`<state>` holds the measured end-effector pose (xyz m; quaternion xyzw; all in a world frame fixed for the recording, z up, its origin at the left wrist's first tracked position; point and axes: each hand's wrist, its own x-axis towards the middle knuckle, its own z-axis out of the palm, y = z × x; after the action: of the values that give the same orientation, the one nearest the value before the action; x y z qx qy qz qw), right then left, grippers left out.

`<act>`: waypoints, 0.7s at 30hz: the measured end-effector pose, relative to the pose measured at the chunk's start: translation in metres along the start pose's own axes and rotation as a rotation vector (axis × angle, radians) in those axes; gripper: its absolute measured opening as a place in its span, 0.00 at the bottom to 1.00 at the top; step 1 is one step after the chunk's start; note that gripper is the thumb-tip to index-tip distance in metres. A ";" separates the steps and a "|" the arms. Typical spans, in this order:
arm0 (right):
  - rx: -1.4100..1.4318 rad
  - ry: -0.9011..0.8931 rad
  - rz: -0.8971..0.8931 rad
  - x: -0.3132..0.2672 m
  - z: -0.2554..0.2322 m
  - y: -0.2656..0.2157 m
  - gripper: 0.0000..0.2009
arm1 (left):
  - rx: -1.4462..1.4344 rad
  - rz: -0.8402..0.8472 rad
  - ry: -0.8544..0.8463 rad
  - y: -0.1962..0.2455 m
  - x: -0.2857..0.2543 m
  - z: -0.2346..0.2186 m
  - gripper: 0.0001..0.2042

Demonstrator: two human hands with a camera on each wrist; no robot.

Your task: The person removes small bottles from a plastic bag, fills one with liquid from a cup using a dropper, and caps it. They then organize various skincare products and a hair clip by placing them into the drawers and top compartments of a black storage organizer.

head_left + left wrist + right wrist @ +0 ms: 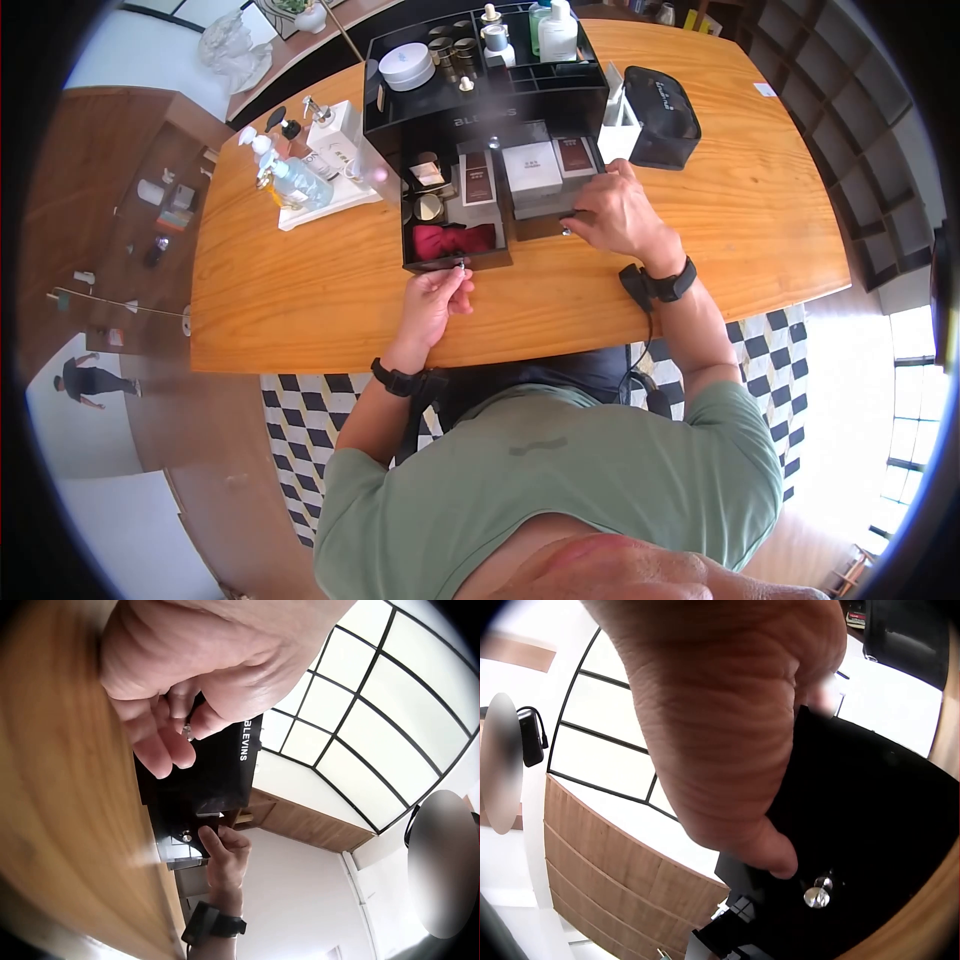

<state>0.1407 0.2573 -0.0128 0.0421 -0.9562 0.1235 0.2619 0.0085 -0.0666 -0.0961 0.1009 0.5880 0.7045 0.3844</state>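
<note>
A black cosmetics organizer (pixel 487 112) has two lower drawers pulled out. My left hand (pixel 432 302) pinches the small knob (pixel 187 733) of the left drawer (pixel 485 261) between thumb and fingers. Inside that drawer lie a dark red bow (pixel 452 240), a brown-and-white box (pixel 478 178) and round jars. My right hand (pixel 622 215) grips the front right corner of the right drawer (pixel 538 228), its thumb on the front panel beside a clear crystal knob (pixel 817 897). That drawer holds a white box (pixel 532 171) and a brown box (pixel 573 157).
Pump bottles (pixel 300 180) stand on a white tray (pixel 300 219) to the left. Bottles (pixel 557 32) and a round white jar (pixel 406 66) sit on the organizer's top. A black pouch (pixel 664 118) lies right of it. The wooden table's front edge (pixel 300 366) is near my body.
</note>
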 end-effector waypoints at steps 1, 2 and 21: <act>0.052 -0.010 -0.036 0.000 -0.003 0.000 0.11 | 0.004 0.008 0.005 -0.001 0.000 0.000 0.13; 0.103 -0.017 -0.073 -0.001 -0.004 0.000 0.12 | 0.010 0.018 0.009 -0.001 0.001 0.000 0.14; 0.512 -0.201 -0.019 -0.006 -0.021 -0.005 0.09 | 0.920 -0.017 -0.132 0.051 -0.033 0.011 0.19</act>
<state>0.1569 0.2579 0.0031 0.1277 -0.9147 0.3538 0.1476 0.0158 -0.0810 -0.0363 0.3006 0.8146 0.3595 0.3419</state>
